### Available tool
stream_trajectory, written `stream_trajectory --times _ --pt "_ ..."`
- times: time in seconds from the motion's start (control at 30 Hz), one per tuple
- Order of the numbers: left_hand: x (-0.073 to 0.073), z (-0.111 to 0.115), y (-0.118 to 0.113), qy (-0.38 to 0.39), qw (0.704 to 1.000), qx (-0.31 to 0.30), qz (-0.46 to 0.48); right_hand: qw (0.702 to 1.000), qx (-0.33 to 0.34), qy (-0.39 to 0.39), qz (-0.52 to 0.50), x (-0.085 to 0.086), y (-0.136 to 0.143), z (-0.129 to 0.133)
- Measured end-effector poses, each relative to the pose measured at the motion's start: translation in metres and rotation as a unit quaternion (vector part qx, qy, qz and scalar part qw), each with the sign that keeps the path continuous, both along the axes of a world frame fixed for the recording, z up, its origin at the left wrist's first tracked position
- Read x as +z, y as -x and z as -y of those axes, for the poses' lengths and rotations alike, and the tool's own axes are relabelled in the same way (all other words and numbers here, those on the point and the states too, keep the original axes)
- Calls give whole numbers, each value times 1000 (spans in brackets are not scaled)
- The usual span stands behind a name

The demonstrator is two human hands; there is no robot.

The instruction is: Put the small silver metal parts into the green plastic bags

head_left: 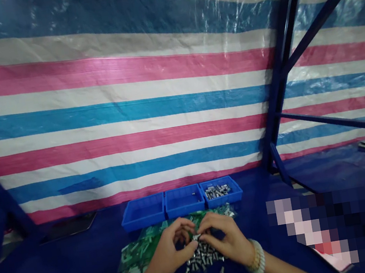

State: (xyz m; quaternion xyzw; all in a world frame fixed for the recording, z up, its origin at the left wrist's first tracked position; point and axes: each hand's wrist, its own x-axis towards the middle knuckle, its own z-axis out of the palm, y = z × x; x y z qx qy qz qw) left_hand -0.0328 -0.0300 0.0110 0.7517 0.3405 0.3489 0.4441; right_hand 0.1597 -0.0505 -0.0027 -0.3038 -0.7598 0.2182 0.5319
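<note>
A: ok what's up close? gimme near to far pls
B: bracelet [257,257] on the right wrist, then both hands over the counter [96,270]. L = left hand [168,252], R = right hand [231,239], fingers curled in, tips almost meeting.
A: grip on anything?
B: tiny metal piece [196,236] right at the fingertips, btwn the two. tbh can't tell which grip has it, or if both do, too small.
A: and under that?
B: loose pile of small metal bits [205,256], one lying a little apart on the near side. clear/green bags [131,271] w/ stuff inside, left of the pile & behind it.
A: further back?
B: 3 blue trays in a row. left tray [144,211], middle tray [183,201] w/ a couple bits, right tray [238,191] w/ a heap of metal pieces. striped sheet [135,141] behind, fwiw.
</note>
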Motion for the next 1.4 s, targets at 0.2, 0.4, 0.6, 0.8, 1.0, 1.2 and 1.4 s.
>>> stream_trajectory --times 0.2,0.4,0.6,0.8,1.0,1.2,1.4 --pt "-17 12 -12 37 992 69 95 998 -51 22 -13 -7 4 -1" --pt "-13 11 -16 -80 985 136 76 998 -29 50 8 -10 10 1" --pt "18 -51 -14 -288 938 174 -83 998 -61 22 -25 -7 -2 -5" --pt "20 -60 3 -301 932 91 -180 993 -108 16 -37 -8 -13 -15" --pt "4 -18 31 -265 893 -92 -352 995 -97 -3 -21 -9 -6 -9" --pt "-8 -11 29 -283 868 -85 -398 996 -84 -6 -12 -16 -3 -11" --pt "-19 -10 26 -290 879 -45 -374 997 -78 -12 4 -17 -2 -11"
